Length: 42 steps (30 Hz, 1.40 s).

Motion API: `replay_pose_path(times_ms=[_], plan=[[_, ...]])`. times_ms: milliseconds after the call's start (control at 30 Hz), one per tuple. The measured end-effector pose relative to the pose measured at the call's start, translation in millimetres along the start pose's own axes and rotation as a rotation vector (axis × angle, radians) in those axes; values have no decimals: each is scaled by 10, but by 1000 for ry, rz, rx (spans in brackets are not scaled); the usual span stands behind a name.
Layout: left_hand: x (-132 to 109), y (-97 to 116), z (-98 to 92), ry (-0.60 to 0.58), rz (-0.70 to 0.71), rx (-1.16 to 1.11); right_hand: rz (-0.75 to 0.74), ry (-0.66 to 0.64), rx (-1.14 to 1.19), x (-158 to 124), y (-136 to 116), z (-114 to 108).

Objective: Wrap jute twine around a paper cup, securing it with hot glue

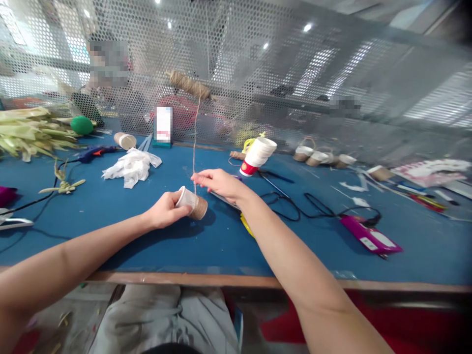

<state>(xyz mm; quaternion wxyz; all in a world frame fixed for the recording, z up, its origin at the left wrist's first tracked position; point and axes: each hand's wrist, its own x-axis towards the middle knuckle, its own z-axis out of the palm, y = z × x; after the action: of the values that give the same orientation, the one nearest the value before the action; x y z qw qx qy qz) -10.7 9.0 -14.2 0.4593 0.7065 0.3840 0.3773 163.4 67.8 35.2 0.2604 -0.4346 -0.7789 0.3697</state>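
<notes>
Brown twine (194,142) runs down in a taut line from a spool (190,84) hung on the mesh screen (295,73), well beyond the paper cup (190,201) and above it. I see the cup held just over the blue table (147,246), tipped on its side. My left hand (165,209) is closed around its white mouth end. The base end is already covered in brown windings, and the half near the rim is bare.

My right hand (217,183) sits just right of the cup and a little above it, thumb and fingertips pinched on the strand where it comes down to the cup. I judge the step in hand to be winding twine around the cup, roughly half done.

The next turn calls for steady tension from the right hand while the left rotates the cup, so each new coil lies tight against the last with no gap and no overlap. A slack line could let the finished coils slip toward the narrow base.

Behind the cup to the right, a stack of cups (258,155) leans over. Further right of it, small wrapped cups (320,156) stand in a row. Left of the cup and further back lie white lace (132,166) and a blue glue gun (94,153). A black cable (295,206) loops to the cup's right.
</notes>
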Motion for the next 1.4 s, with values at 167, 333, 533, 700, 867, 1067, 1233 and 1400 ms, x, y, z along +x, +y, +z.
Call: replay_pose_path(times_ms=[167,333,533,700,867,1067,1233,1400], plan=[[12,0,-3,16,-63,-68,-8,47,221,-98,-154,91],[34,65,25,88,-135,-235,-106,177,228,-324,-187,9],[-3,94,42,29,-135,-204,-107,272,191,-369,-139,69],[-45,100,50,-12,-100,-142,-92,280,149,-335,-82,100],[-56,96,49,-17,-76,-138,-62,287,135,-351,-98,100],[-65,102,44,-24,-49,-136,-29,280,110,-359,-109,105],[-87,100,34,-45,-8,-94,-19,259,113,-347,-49,133],[-95,114,36,-56,23,-50,-14,238,99,-345,-24,152]])
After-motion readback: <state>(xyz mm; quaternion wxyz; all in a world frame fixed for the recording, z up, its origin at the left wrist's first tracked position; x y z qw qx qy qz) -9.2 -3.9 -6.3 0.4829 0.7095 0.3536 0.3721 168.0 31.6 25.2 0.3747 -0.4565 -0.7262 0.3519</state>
